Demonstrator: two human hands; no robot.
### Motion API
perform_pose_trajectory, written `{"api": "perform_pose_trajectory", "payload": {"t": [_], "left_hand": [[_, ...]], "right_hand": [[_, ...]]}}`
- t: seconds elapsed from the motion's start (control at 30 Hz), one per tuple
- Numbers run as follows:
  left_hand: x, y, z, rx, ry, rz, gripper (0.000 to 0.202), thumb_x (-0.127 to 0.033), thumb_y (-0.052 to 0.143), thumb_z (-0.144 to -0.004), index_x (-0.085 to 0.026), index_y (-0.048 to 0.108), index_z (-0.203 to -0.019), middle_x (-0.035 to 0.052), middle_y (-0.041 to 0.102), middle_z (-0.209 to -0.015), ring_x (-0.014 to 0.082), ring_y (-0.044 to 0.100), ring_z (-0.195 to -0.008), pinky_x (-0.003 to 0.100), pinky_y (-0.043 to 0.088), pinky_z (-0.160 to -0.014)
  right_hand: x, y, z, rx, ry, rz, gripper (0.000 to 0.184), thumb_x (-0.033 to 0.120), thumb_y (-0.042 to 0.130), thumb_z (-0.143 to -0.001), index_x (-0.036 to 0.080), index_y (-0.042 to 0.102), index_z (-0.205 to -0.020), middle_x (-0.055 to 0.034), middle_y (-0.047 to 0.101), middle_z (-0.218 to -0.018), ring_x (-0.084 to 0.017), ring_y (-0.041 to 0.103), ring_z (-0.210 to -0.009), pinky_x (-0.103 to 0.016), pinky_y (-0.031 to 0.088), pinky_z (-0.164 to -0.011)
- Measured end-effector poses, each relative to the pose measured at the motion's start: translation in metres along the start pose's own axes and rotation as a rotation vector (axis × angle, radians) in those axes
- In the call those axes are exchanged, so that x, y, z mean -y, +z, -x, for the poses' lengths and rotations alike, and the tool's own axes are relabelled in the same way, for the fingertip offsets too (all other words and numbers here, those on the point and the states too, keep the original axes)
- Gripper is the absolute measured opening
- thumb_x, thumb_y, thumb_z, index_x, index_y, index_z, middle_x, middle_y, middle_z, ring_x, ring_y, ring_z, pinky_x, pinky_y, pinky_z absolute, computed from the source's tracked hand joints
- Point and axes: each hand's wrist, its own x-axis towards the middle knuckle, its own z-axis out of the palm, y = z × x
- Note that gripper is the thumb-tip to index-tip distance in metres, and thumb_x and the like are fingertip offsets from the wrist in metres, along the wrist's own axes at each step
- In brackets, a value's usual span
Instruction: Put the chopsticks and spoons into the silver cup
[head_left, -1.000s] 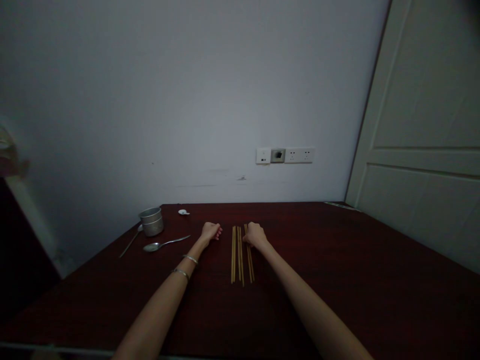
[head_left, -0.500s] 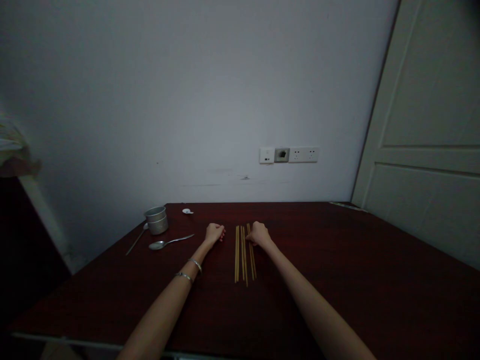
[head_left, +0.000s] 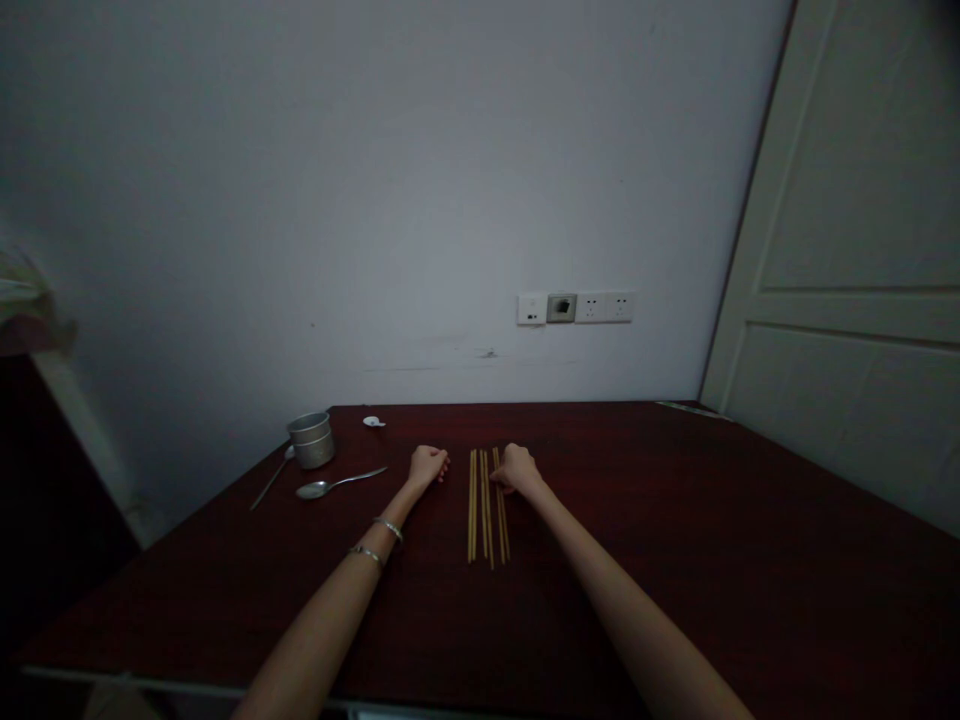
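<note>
Several wooden chopsticks (head_left: 472, 510) lie lengthwise on the dark red table (head_left: 712, 570), in three narrow groups side by side. My right hand (head_left: 517, 469) is over the upper part of the rightmost pair (head_left: 502, 525), its fingers closed on a chopstick there. The palm and most of the fingers hide the grip. To the left of the chopsticks my left hand (head_left: 428, 465) rests on the table, its fingers curled in with nothing visible in them. Two silver bracelets (head_left: 388, 530) circle that wrist and forearm.
A metal spoon (head_left: 313, 490) lies left of my left hand. Beyond it are a grey metal cup (head_left: 312, 442) and a long-handled spoon (head_left: 271, 484). A small white spoon (head_left: 373, 422) sits near the wall. Sockets (head_left: 604, 307) are on the wall; a pale door (head_left: 847, 380) stands at right.
One chopstick of the rightmost pair has shifted slightly at its near end. Both hands stay in nearly the same place; the view has moved a little.
</note>
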Motion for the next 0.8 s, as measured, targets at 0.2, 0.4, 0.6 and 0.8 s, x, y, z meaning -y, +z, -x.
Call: {"api": "perform_pose_trajectory", "payload": {"t": [0.2, 0.4, 0.6, 0.8], "left_hand": [[-0.002, -0.002, 0.003, 0.004, 0.013, -0.007, 0.022, -0.018, 0.044, -0.071, -0.011, 0.055, -0.054, -0.0010, 0.050, -0.043, 0.0056, 0.043, -0.033, 0.016, 0.035, -0.035], [-0.003, -0.003, 0.007, -0.007, 0.037, -0.012, 0.022, -0.021, 0.044, -0.071, -0.011, 0.055, -0.055, -0.0006, 0.050, -0.044, 0.0058, 0.042, -0.033, 0.016, 0.034, -0.035], [-0.005, -0.004, 0.011, -0.008, 0.050, -0.009, 0.022, -0.021, 0.044, -0.071, -0.011, 0.056, -0.056, -0.0009, 0.049, -0.044, 0.0061, 0.041, -0.033, 0.017, 0.034, -0.035], [-0.008, -0.004, 0.013, -0.005, 0.054, -0.005, 0.022, -0.020, 0.042, -0.071, -0.011, 0.055, -0.056, -0.0015, 0.049, -0.044, 0.0051, 0.039, -0.031, 0.017, 0.031, -0.034]], "right_hand": [[0.002, 0.000, 0.001, 0.016, 0.033, 0.013, 0.025, 0.018, 0.070, -0.054, 0.010, 0.062, -0.076, -0.0115, 0.068, -0.073, -0.017, 0.063, -0.047, -0.017, 0.045, -0.034], [0.003, 0.001, 0.002, 0.032, 0.051, 0.007, 0.028, 0.019, 0.071, -0.055, 0.009, 0.062, -0.079, -0.0124, 0.068, -0.078, -0.018, 0.064, -0.053, -0.017, 0.046, -0.035], [0.004, -0.001, 0.005, 0.026, 0.050, -0.012, 0.030, 0.021, 0.071, -0.054, 0.009, 0.062, -0.081, -0.0130, 0.067, -0.085, -0.017, 0.064, -0.054, -0.017, 0.045, -0.034], [0.002, -0.007, 0.006, 0.057, 0.013, 0.013, 0.024, 0.024, 0.066, -0.059, 0.010, 0.063, -0.079, -0.0130, 0.067, -0.083, -0.017, 0.063, -0.054, -0.019, 0.045, -0.038]]}}
